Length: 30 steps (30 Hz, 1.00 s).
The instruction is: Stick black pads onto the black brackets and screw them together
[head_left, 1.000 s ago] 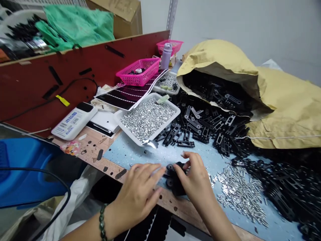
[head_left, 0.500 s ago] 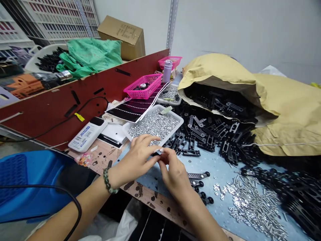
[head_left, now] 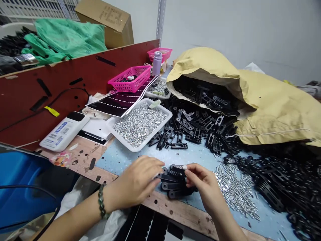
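Observation:
Between my two hands lies a small group of black plastic arms with round ends (head_left: 173, 185), side by side near the table's front edge. My right hand (head_left: 204, 182) pinches the end of the topmost black arm (head_left: 178, 169) between thumb and fingers. To the left of the group is my left hand (head_left: 136, 182), palm down, its fingers stretched out and its thumb apart from them. Its fingertips come close to the arms' round ends; whether they touch is unclear. A white tray (head_left: 132, 147) full of small metal nuts stands beyond my left hand.
Loose screws and nuts (head_left: 237, 190) lie right of my right hand. Piles of black parts (head_left: 273, 180) spread along the right and back, below an open yellow sack (head_left: 208, 60). A pink basket (head_left: 130, 83), a labelled white device (head_left: 64, 132) and a red board (head_left: 82, 72) line the left.
My hands, together in front of the nut tray before, have moved apart and down to the group of black arms. The view has shifted right.

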Available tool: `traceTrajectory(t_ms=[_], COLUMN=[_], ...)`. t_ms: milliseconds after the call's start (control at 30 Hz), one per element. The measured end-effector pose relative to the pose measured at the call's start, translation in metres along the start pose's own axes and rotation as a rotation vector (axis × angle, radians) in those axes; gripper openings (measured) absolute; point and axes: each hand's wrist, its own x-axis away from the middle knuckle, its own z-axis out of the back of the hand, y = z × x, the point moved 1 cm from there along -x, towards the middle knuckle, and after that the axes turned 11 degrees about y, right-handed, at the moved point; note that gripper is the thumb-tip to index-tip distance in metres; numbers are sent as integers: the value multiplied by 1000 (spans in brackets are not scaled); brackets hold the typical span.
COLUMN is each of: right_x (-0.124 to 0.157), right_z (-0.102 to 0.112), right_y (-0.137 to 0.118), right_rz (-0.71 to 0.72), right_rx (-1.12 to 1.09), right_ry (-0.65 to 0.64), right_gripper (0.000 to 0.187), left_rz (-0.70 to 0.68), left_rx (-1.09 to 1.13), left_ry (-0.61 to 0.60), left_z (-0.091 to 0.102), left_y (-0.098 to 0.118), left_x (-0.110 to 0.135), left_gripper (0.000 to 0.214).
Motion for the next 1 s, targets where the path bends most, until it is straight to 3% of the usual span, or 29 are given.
traceTrajectory(t_ms=[133, 267, 467, 600, 667, 800, 867, 1000], right_x=[-2, -4, -5, -6, -8, -6, -1, 12], right_z=[-7, -14, -15, -15, -13, -6, -5, -13], right_y=[10, 15, 14, 11, 11, 6, 2, -7], right_rz=[-64, -45, 100, 236, 302, 492, 617, 793], right_rx=[54, 146, 378, 566, 682, 834, 694, 448], right_ry=[13, -21, -24, 3, 12, 98, 94, -36], right_gripper=[25, 22, 21, 10, 5, 20, 22, 24], left_rz=[-86, -72, -72, -29, 15, 204, 334, 526], left_rx=[-84, -87, -75, -41, -6, 129, 251, 512], left_ry=[-139, -188, -212, -208, -204, -183, -173, -178], left_z=[-26, -30, -30, -33, -32, -21, -15, -17], left_y=[1, 0, 3, 8, 10, 14, 14, 11], left_x=[14, 15, 12, 9, 7, 0, -3, -7], left_gripper=[27, 30, 31, 32, 37, 43, 39, 40])
